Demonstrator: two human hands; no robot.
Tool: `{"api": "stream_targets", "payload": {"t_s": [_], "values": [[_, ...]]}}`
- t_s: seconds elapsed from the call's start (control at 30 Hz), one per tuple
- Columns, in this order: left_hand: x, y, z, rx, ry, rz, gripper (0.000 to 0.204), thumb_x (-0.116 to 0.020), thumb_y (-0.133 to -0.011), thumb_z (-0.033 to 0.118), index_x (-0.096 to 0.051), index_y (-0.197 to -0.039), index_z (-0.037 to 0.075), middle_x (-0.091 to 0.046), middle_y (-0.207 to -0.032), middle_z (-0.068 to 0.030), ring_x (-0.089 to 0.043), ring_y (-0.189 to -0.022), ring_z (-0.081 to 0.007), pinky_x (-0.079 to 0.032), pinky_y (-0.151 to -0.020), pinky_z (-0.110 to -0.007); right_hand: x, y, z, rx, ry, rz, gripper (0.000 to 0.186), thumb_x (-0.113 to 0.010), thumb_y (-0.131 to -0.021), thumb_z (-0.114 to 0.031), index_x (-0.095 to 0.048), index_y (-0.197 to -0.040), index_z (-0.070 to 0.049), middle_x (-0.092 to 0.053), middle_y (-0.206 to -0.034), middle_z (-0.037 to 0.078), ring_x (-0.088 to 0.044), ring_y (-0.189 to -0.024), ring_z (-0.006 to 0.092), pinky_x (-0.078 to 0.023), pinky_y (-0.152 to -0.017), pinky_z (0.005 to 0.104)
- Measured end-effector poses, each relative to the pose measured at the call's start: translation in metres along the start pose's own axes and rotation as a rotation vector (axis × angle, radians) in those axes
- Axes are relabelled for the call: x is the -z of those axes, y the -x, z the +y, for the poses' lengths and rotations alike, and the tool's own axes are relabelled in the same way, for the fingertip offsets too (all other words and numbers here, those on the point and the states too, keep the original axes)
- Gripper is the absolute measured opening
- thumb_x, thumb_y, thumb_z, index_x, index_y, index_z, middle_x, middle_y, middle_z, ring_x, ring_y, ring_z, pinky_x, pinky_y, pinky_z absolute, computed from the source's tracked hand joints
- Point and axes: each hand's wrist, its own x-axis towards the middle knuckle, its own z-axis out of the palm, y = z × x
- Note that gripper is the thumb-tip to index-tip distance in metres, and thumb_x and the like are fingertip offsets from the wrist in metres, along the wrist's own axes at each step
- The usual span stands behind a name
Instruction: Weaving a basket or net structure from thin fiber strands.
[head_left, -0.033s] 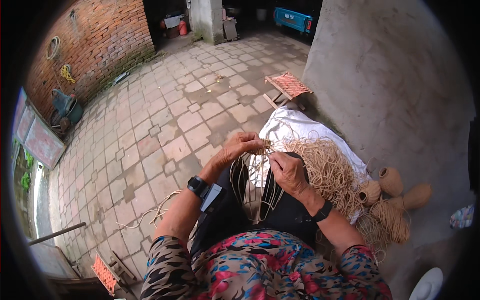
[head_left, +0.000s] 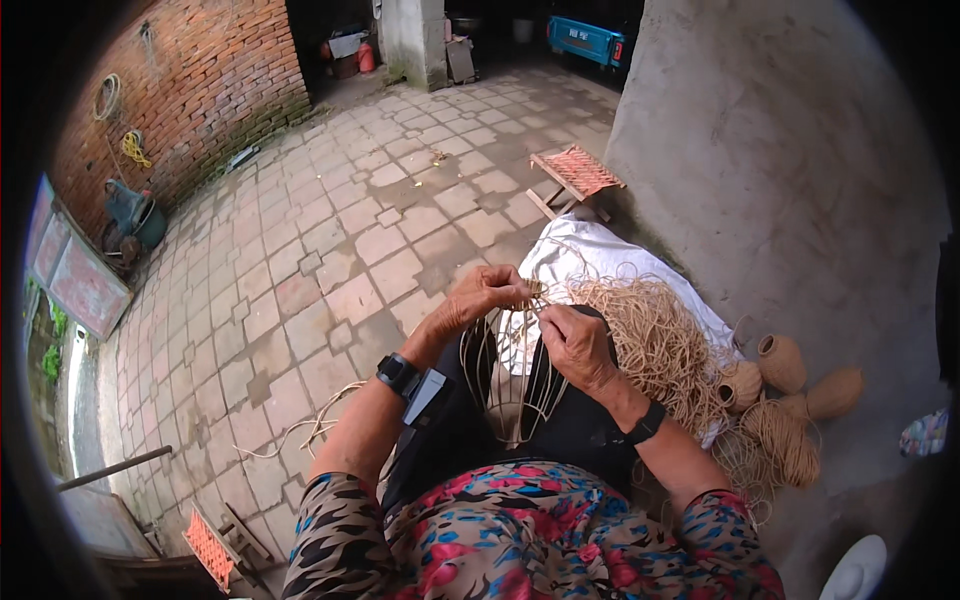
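Note:
A thin wire frame (head_left: 518, 404), narrowing toward my lap, stands upright between my knees. At its far end is a small band of woven tan cord (head_left: 536, 289). My left hand (head_left: 487, 292) is closed on that band, thumb and fingers pinched together. Just to the right, my right hand (head_left: 578, 343) is curled with its fingertips pressed together at the frame's edge. It appears to pinch a strand of cord, though the fingers mostly hide it. Beside my right knee lies a big tangled heap of tan cord (head_left: 650, 325) on a white cloth (head_left: 585, 240).
Several tan woven vase-like pieces (head_left: 781, 362) lie by the wall at right, near a looped cord bundle (head_left: 785, 440). A low stool with an orange woven seat (head_left: 577, 170) stands beyond the cloth. Another stool (head_left: 208, 545) is at lower left. Loose cord (head_left: 318, 425) trails over the paving.

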Motion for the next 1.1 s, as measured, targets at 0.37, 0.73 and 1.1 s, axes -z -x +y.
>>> {"api": "stream_targets", "payload": {"t_s": [0.37, 0.73, 1.1], "values": [[-0.042, -0.003, -0.007, -0.340, -0.979, 0.534, 0.014, -0.065, -0.069, 0.018, -0.056, -0.074, 0.009, -0.057, -0.067, -0.0077, -0.058, -0.070, -0.0261, -0.040, -0.081, -0.041, 0.010, -0.049, 0.042, -0.039, 0.349, -0.068, 0.017, -0.064, -0.079, -0.012, -0.058, -0.093, -0.005, -0.063, -0.096, 0.008, -0.060, -0.093, 0.0301, -0.046, -0.079, 0.0408], [-0.046, -0.004, -0.007, -0.441, -1.034, 0.571, 0.012, -0.067, -0.071, 0.012, -0.056, -0.077, 0.009, -0.057, -0.065, -0.0022, -0.056, -0.067, -0.0223, -0.039, -0.073, -0.038, 0.007, -0.096, 0.050, -0.282, -0.463, -0.691, 0.025, -0.057, -0.084, -0.008, -0.062, -0.107, -0.002, -0.058, -0.075, 0.000, -0.053, -0.071, 0.0065, -0.046, -0.065, 0.0236], [-0.022, 0.002, -0.007, -0.147, -0.609, 0.336, 0.026, -0.063, -0.081, 0.022, -0.063, -0.092, -0.002, -0.061, -0.077, -0.0099, -0.057, -0.079, -0.0186, -0.047, -0.075, -0.034, 0.117, -0.070, 0.010, -0.209, -0.513, -0.098, 0.008, -0.063, -0.087, -0.010, -0.064, -0.093, -0.005, -0.053, -0.070, -0.006, -0.043, -0.064, 0.0000, -0.031, -0.053, 0.0184]]}}
